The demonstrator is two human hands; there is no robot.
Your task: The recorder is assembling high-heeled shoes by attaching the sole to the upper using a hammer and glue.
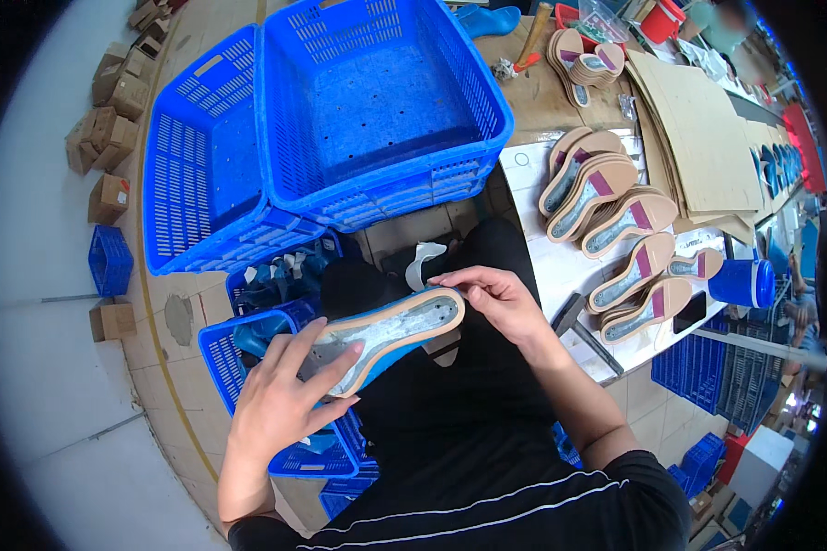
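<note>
The left hand [280, 390] holds a tan-edged blue shoe [404, 321] above the person's lap, fingers spread wide across its left end. The right hand [501, 308] grips the shoe's right end, thumb and forefinger narrow at the edge. Large blue baskets [404, 195] stand far left; to the right, a white table [549, 266] bears stacked soles [597, 190] and a hammer [570, 315].

The shirt [459, 445] is black, its short sleeves [652, 496] leaving the forearms [574, 390] bare. Two thin white lines [526, 508] cross it side by side, slanting up rightward. The trousers [498, 246] are black. Left hand [280, 395] and right hand [504, 310] are bare.
</note>
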